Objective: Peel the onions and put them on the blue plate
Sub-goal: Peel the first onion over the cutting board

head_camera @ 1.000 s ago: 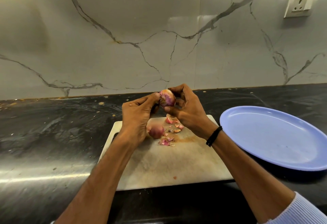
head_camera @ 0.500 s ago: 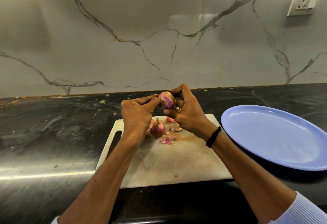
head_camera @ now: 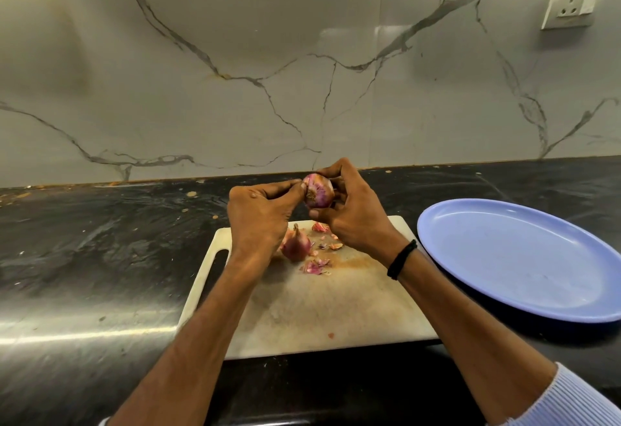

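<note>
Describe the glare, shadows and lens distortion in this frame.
Head view: a bright streak of glare runs across the black countertop at left; a soft reflection sits on the marble wall; the blue plate casts a dark shadow along its near rim; wide-angle distortion tilts the socket; the held onion looks sharp.

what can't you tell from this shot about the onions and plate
- Held onion: head view, far side hidden by the right hand, so skin left there is unclear.
- Second onion: head view, partly behind the left hand.
- Blue plate: head view, right rim cut off by the frame edge.
</note>
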`<state>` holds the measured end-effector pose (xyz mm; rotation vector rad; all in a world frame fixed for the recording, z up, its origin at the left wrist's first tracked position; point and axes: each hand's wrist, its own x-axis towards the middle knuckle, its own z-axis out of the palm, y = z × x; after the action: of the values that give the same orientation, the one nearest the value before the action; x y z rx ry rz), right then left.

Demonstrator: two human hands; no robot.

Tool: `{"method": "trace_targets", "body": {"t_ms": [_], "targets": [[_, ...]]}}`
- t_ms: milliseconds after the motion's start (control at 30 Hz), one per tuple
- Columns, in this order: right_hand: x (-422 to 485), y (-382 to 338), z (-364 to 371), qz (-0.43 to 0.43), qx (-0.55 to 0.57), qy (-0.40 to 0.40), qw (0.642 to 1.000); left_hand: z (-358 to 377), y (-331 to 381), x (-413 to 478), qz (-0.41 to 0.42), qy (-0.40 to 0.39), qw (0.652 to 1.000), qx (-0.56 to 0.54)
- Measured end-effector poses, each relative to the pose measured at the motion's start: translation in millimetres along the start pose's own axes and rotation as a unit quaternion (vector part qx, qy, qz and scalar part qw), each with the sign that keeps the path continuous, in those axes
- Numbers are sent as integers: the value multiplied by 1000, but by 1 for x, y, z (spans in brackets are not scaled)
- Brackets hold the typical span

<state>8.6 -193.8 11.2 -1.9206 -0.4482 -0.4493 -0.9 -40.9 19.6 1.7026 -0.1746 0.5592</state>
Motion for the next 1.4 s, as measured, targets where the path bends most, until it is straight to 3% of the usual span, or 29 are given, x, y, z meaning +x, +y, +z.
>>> {"method": "trace_targets", "body": {"t_ms": [300, 767, 900, 1067, 1400], "targets": [[-1, 1, -1, -20, -52, 1, 998, -2, 0, 1, -8, -35, 999, 17], [-5, -3, 7, -42, -66, -14, 997, 4, 5, -9, 32, 28, 995, 87], [-3, -5, 6, -33, -25, -15, 999, -1, 9, -4, -12, 24, 999, 27], [1, -7, 1, -11, 72, 8, 997, -7, 6, 8, -137, 79, 986, -60], [2, -6, -2, 8, 103, 18, 994, -14, -12, 12, -20, 20, 973, 227]]}}
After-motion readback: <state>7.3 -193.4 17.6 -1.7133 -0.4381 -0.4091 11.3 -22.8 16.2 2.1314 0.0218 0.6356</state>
